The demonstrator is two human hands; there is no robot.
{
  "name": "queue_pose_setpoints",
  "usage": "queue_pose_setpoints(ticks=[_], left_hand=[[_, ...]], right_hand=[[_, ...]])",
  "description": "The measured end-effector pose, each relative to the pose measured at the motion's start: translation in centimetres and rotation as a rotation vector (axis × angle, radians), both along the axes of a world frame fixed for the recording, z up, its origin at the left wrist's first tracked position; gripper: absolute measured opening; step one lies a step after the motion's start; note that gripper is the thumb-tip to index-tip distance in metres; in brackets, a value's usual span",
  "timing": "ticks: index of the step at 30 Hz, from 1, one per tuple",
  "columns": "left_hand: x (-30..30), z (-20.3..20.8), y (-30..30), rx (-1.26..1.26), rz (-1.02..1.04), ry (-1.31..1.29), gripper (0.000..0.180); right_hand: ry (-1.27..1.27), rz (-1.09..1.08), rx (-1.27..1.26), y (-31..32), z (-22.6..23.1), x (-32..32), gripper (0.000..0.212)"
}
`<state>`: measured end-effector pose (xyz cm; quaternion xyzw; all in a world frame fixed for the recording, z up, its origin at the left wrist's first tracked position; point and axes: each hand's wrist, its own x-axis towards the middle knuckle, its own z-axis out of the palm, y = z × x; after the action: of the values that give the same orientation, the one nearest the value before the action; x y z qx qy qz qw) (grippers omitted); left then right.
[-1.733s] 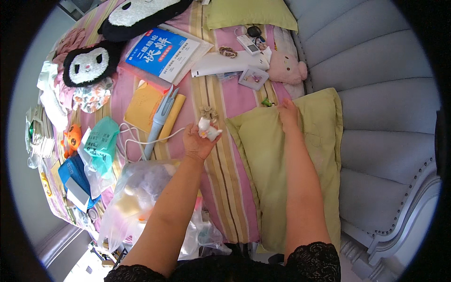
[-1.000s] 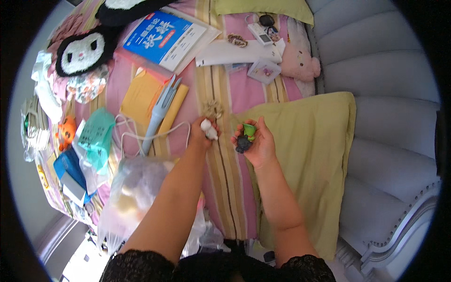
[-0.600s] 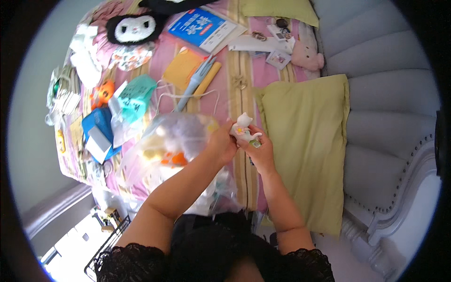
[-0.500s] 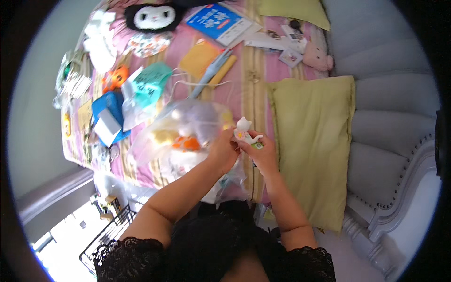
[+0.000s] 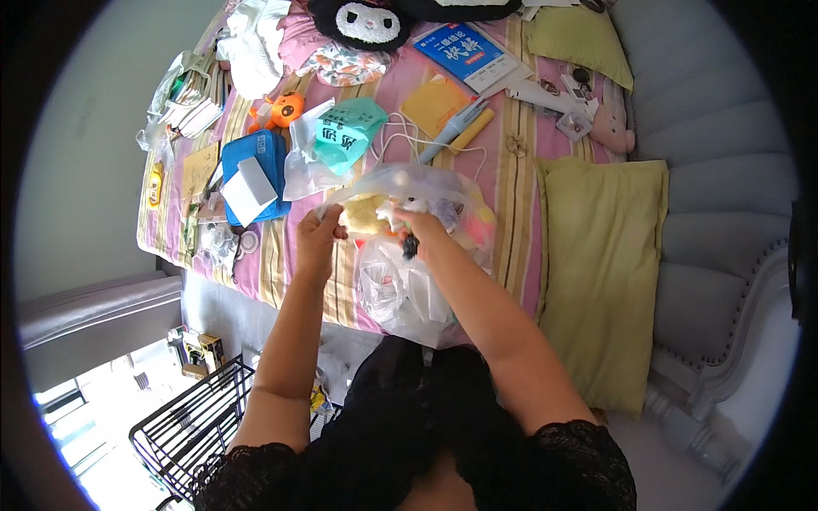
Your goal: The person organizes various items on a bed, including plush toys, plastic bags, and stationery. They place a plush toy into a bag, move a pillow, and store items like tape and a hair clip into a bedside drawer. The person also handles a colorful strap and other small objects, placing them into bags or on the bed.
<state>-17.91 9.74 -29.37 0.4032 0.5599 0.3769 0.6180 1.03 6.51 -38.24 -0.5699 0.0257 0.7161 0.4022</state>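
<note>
Watching the head cam feed here. My left hand [image 5: 317, 243] has its grip pinched tight on the rim of a clear plastic bag [image 5: 409, 192], holding the mouth of it up and open over the striped bedspread [image 5: 511, 196]. My right hand [image 5: 423, 232] is at the bag's opening with the fingers curled around a small toy [image 5: 410, 245], white on top with a dark bit hanging below, so that grip is closed on it. I can't tell exactly what the toy is, it's too small in the frame. Inside the bag there's something yellowish and something orange-pink, blurry through the plastic. More crumpled clear plastic [image 5: 400, 294] sits just below the hands at the bed's edge.

Around that: a teal packet [image 5: 345, 136] and a blue box [image 5: 254, 162] with a white card on it lie to the left of the bag, an orange toy [image 5: 285, 109] further up, a blue booklet [image 5: 464, 53] near the top, and a white cable [image 5: 400, 140] looping next to a yellow pouch [image 5: 434, 102]. A green pillow [image 5: 601, 272] lies on the right, well apart from the bag. A black wire basket [image 5: 192, 426] stands on the floor lower left.
</note>
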Motion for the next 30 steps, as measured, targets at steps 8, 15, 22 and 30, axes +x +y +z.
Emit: queue_pose_setpoints(ticks=[8, 15, 22, 30], left_hand=[[3.7, 6.3, 0.2, -0.020, -0.269, -0.037, 0.031], [6.6, 5.8, 0.3, 0.022, -0.370, 0.050, 0.043], [12.6, 6.7, 0.7, -0.005, -0.371, -0.061, 0.049], [11.8, 14.6, 1.9, 0.052, -0.266, -0.397, 0.058]], right_hand=[[-0.069, -0.211, 0.018, -0.1, -5.6, 3.3, 0.019], [-0.092, -0.128, -0.015, -3.4, 2.3, 6.0, 0.048], [0.050, -0.043, 0.235, -10.5, 7.5, 17.2, 0.046], [-1.739, 0.095, -0.779, -24.1, 6.2, 41.4, 0.077]])
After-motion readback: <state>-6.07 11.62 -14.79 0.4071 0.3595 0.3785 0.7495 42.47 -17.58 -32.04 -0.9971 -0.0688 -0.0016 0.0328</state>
